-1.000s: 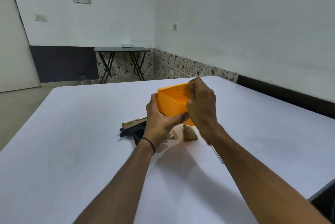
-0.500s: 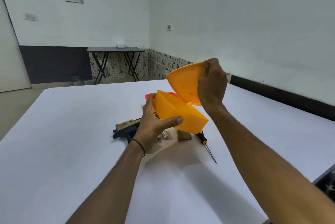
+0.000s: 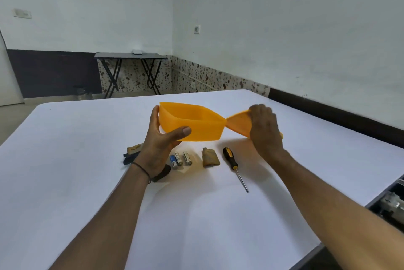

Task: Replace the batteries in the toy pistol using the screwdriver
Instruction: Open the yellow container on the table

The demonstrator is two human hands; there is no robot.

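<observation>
- Holding the orange box (image 3: pixel 196 127), the left grip (image 3: pixel 161 145) curls round it.
- Meanwhile the right grip (image 3: pixel 262 129) pinches the lid (image 3: pixel 238 124).
- Underneath, toy pistol (image 3: pixel 129 159), batteries (image 3: pixel 181 159) and screwdriver (image 3: pixel 231 160) lie on the surface (image 3: pixel 87 160).

Evenly lit, soft and kinda flat. Faint arm shadows on the table (image 3: pixel 76 160) around 6 o'clock. Bit of motion blur on the right hand (image 3: pixel 263 129) at 3 o'clock. Fisheye bending toward the edges.

Both forearms reach forward, left grip (image 3: pixel 161 145) curled, right grip (image 3: pixel 264 129) pinching, knuckles up.
</observation>
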